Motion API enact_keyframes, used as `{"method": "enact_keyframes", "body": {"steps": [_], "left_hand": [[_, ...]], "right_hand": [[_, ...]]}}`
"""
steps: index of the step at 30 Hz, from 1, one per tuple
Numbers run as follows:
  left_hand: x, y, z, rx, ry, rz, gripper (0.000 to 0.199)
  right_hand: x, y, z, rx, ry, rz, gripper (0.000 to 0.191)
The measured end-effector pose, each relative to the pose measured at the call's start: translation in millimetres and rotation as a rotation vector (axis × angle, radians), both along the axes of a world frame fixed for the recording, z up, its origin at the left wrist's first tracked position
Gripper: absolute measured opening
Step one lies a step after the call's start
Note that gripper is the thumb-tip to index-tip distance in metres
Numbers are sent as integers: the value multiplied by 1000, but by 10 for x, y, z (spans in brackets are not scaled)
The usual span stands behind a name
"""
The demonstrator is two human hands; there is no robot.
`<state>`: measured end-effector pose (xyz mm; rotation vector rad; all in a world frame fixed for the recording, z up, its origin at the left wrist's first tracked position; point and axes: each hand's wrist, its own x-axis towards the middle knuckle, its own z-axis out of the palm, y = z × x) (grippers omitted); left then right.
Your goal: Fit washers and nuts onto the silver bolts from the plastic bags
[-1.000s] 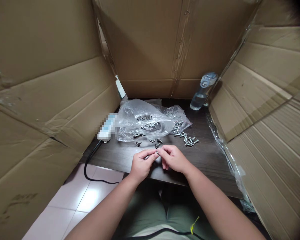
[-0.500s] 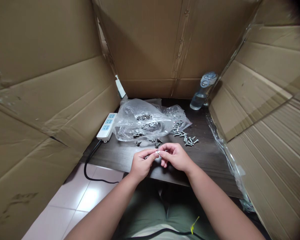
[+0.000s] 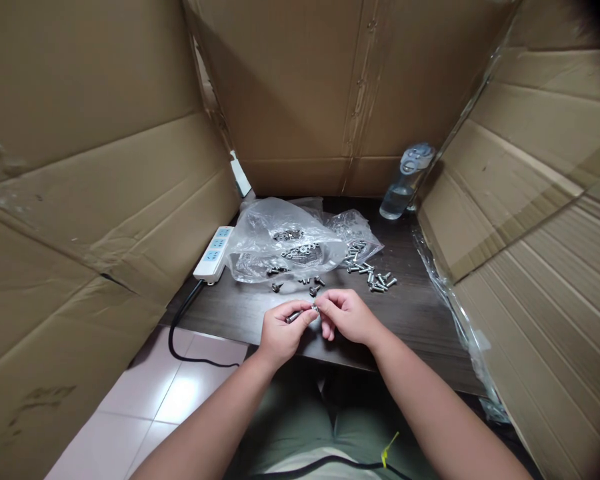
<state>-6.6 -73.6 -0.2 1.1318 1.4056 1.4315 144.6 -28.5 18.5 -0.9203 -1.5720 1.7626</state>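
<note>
Near the front edge of the dark table (image 3: 405, 333), my left hand (image 3: 286, 328) is closed on a silver screw (image 3: 293, 317), which lies between its thumb and fingers. My right hand (image 3: 347, 315) pinches a small shiny piece (image 3: 315, 308) at the screw's end; the fingertips of both hands almost meet there, and the piece is too small to make out fully. Just beyond the hands lie a few dark screws (image 3: 315, 291). Loose silver bolts (image 3: 379, 283) are spread to the right of them. A clear plastic bag (image 3: 253, 230) holds several washers (image 3: 300, 251).
A second clear bag (image 3: 353, 227) with bolts lies at the back. At the left edge stands a white power strip (image 3: 213, 257) with a black cable (image 3: 176, 317). A water bottle (image 3: 400, 193) is at the back right. Cardboard walls (image 3: 300, 87) enclose the table.
My right hand has shifted slightly and its thumb and finger have turned at the small piece. More of the screw in my left hand now shows.
</note>
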Motion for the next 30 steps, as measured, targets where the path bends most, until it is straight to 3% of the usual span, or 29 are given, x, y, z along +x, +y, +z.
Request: {"method": "enact_keyframes", "body": {"steps": [4, 11, 17, 21, 25, 30], "left_hand": [[-3, 1, -6, -14, -15, -13, 22], [-40, 64, -65, -75, -347, -136, 31], [-57, 63, -75, -73, -334, -191, 29], [-48, 64, -63, -78, -326, -177, 29], [-36, 79, -45, -84, -398, -158, 31], [-38, 79, -44, -87, -412, -173, 31]], "right_hand": [[-8, 11, -43, 3, -29, -11, 47], [32, 37, -10, -83, 198, -18, 39], [-14, 3, -1, -38, 81, -15, 34], [-31, 4, -36, -6, -27, -1, 46], [-6, 24, -46, -27, 85, -38, 35], [13, 29, -13, -71, 148, -48, 36]]}}
